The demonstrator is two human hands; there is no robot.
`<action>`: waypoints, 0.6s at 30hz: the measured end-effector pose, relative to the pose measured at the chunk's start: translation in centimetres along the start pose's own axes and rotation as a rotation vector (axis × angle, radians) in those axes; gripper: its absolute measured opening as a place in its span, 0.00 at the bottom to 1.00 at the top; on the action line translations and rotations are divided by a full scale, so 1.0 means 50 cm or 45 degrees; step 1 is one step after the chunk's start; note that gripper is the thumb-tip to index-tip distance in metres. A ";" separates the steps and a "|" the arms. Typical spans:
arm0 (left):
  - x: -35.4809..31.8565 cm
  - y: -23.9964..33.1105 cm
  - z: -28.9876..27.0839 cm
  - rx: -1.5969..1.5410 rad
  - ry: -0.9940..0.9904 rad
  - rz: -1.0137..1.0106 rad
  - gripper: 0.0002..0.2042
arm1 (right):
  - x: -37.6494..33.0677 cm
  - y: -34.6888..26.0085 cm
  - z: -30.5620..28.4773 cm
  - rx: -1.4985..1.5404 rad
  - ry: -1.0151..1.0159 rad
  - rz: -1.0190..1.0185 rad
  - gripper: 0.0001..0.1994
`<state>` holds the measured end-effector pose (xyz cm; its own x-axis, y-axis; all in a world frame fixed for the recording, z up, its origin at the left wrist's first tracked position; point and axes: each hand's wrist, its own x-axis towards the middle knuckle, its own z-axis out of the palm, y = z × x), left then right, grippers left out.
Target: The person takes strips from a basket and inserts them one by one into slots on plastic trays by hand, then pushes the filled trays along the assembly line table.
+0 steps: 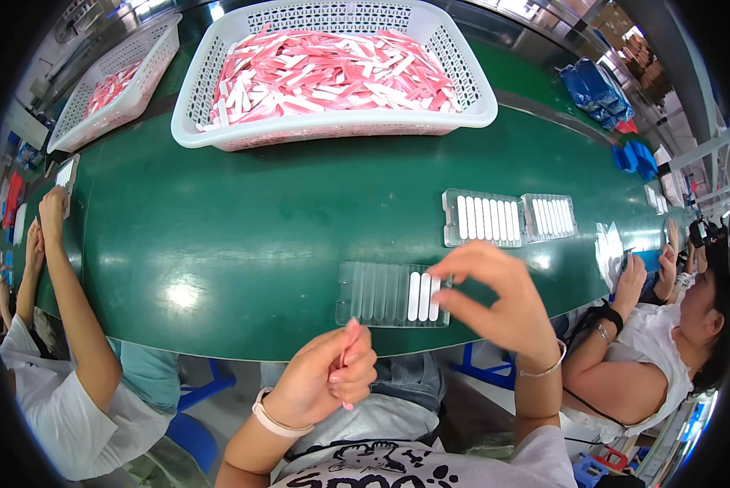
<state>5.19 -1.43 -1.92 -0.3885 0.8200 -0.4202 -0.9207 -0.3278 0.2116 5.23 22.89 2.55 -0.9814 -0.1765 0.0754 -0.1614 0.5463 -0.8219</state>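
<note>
My left hand [326,376] is closed around a few thin pink sticks, held below the table's near edge. My right hand [495,294] hovers over the right end of a clear slotted tray [379,294], its thumb and fingers pinching a white stick at the tray's right side. Two or three white sticks lie in the tray's rightmost slots; the other slots look bare. Two more clear trays [485,218] [550,216], filled with white sticks, lie further right on the green table [243,236].
A large white basket [332,122] heaped with pink and white sticks stands at the back centre; a second basket [117,81] is at back left. Other people sit at my left [56,268] and right [649,325], hands on the table. Blue bags [597,93] lie far right.
</note>
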 end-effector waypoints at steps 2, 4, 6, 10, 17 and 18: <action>0.008 -0.002 -0.002 -0.059 -0.069 -0.124 0.21 | 0.000 -0.030 0.023 0.125 -0.091 -0.139 0.12; 0.012 -0.005 0.001 -0.117 -0.142 -0.248 0.21 | -0.001 -0.038 0.050 0.248 -0.144 -0.201 0.11; 0.012 -0.011 0.004 0.063 -0.186 -0.221 0.20 | 0.002 -0.043 0.061 0.335 -0.180 -0.215 0.08; 0.001 -0.018 0.018 0.137 0.030 -0.025 0.19 | 0.009 -0.035 0.066 0.312 -0.126 -0.072 0.06; -0.005 -0.016 0.035 0.633 0.260 0.225 0.17 | 0.004 -0.019 0.049 0.467 -0.190 0.123 0.03; -0.004 -0.013 0.030 0.492 0.176 0.143 0.16 | 0.004 -0.021 0.045 0.433 -0.154 0.074 0.03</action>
<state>5.93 -0.68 -0.62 -0.5111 0.7099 -0.4845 -0.8014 -0.1900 0.5671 5.43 20.43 2.17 -0.9652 -0.2600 -0.0276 -0.0421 0.2586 -0.9651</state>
